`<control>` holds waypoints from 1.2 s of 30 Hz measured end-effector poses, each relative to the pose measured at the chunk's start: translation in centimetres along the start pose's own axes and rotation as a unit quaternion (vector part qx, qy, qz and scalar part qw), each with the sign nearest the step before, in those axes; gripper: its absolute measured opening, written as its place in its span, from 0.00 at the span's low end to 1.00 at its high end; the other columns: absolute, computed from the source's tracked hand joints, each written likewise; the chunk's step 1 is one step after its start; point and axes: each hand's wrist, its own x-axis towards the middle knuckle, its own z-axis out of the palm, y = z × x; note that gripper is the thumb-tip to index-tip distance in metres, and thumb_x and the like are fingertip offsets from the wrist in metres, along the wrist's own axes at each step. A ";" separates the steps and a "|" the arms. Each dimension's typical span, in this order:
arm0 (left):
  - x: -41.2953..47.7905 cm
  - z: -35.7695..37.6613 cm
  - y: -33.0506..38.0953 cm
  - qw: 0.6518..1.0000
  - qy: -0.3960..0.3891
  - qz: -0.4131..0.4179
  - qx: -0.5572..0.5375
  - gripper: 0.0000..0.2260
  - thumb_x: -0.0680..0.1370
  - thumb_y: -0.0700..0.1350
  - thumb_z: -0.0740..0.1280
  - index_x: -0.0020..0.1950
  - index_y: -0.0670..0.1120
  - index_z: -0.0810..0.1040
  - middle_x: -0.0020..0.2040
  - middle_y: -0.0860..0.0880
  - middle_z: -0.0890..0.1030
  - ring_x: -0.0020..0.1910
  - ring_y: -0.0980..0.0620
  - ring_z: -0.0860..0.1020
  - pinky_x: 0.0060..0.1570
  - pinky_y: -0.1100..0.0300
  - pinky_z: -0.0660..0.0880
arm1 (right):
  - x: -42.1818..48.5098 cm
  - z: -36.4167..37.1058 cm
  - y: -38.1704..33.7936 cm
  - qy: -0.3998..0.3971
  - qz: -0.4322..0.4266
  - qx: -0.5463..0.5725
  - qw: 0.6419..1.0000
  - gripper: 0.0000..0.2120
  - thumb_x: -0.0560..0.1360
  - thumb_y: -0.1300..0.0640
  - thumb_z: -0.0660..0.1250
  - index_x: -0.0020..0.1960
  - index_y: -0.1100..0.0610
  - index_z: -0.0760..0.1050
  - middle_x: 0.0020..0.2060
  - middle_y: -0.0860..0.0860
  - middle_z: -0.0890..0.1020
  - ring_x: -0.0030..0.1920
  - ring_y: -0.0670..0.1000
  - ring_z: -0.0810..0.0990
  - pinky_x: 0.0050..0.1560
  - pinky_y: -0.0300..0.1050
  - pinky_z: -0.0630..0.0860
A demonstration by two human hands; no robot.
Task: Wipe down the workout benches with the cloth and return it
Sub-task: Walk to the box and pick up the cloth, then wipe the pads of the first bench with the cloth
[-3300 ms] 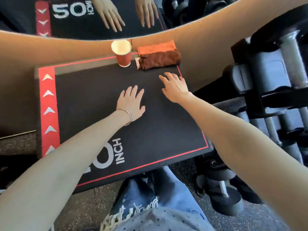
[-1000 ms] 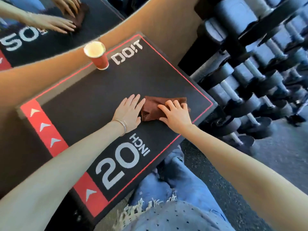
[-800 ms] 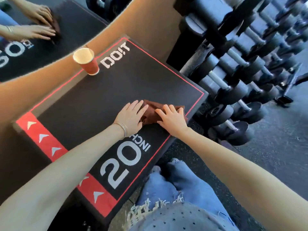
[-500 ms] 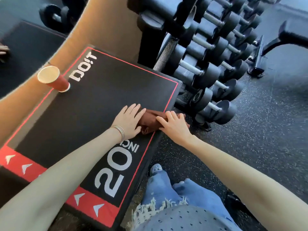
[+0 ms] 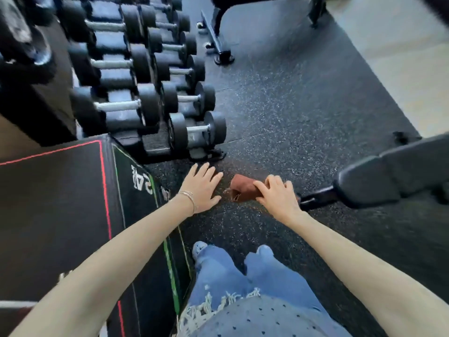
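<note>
My right hand (image 5: 278,197) grips the folded brown cloth (image 5: 241,190) in the air above the speckled floor, fingers curled over its top. My left hand (image 5: 201,187) hovers flat beside it, fingers straight, holding nothing, a small gap between it and the cloth. A black padded workout bench (image 5: 393,175) reaches in from the right edge, its near end just right of my right hand. The black plyo box (image 5: 53,203) with red lines lies at the lower left, apart from both hands.
A rack of black dumbbells (image 5: 145,93) fills the upper left, close behind the box. The frame of another bench (image 5: 218,32) stands at the top centre. Dark rubber floor (image 5: 291,105) spreads between them. My jeans-clad legs (image 5: 243,276) are below.
Both hands left the box top and swung right with the view. The cloth, pressed flat on the box before, is now lifted in my right hand, and my left hand no longer touches it.
</note>
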 end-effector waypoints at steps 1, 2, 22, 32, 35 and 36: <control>1.3 -0.6 1.8 1.000 0.006 0.016 0.009 0.32 0.78 0.62 0.52 0.77 0.49 0.50 0.77 0.45 0.56 0.76 0.44 0.51 0.73 0.45 0.47 | -1.3 0.5 1.8 -0.001 0.022 0.003 1.000 0.21 0.78 0.46 0.60 0.69 0.49 0.61 0.59 0.54 0.69 0.60 0.56 0.68 0.56 0.55 0.67; 2.4 -1.2 3.5 0.999 0.015 0.028 0.015 0.32 0.78 0.62 0.52 0.77 0.49 0.50 0.77 0.45 0.57 0.76 0.44 0.51 0.73 0.45 0.47 | -2.5 0.9 3.5 -0.002 0.040 0.005 0.999 0.21 0.79 0.45 0.59 0.69 0.48 0.61 0.58 0.54 0.69 0.60 0.56 0.68 0.56 0.54 0.67; 18.9 -7.6 31.3 0.976 0.020 0.197 0.091 0.32 0.77 0.61 0.55 0.77 0.47 0.53 0.75 0.44 0.60 0.75 0.43 0.55 0.73 0.45 0.51 | -15.3 9.0 30.5 -0.027 0.241 0.045 0.969 0.21 0.76 0.44 0.62 0.66 0.49 0.65 0.55 0.54 0.71 0.56 0.55 0.70 0.53 0.54 0.69; 32.3 -7.7 36.6 0.967 -0.036 0.233 0.092 0.33 0.76 0.61 0.58 0.75 0.46 0.56 0.73 0.44 0.63 0.73 0.44 0.60 0.71 0.47 0.57 | -8.4 12.6 40.0 -0.014 0.314 0.127 0.941 0.23 0.76 0.46 0.64 0.68 0.49 0.64 0.57 0.55 0.70 0.58 0.57 0.69 0.54 0.56 0.69; 37.0 -7.1 37.9 0.973 -0.052 0.220 0.049 0.33 0.75 0.60 0.60 0.74 0.46 0.57 0.72 0.44 0.65 0.71 0.44 0.62 0.70 0.48 0.60 | -5.6 14.0 42.8 -0.019 0.343 0.178 0.922 0.25 0.77 0.47 0.63 0.71 0.47 0.61 0.58 0.55 0.70 0.59 0.57 0.68 0.55 0.57 0.68; 38.3 -6.6 38.4 0.974 -0.058 0.215 0.033 0.33 0.75 0.60 0.61 0.74 0.46 0.57 0.72 0.44 0.65 0.71 0.44 0.62 0.69 0.48 0.61 | -4.7 14.6 43.7 -0.024 0.350 0.191 0.917 0.25 0.77 0.47 0.62 0.72 0.46 0.61 0.58 0.55 0.70 0.60 0.57 0.68 0.56 0.57 0.67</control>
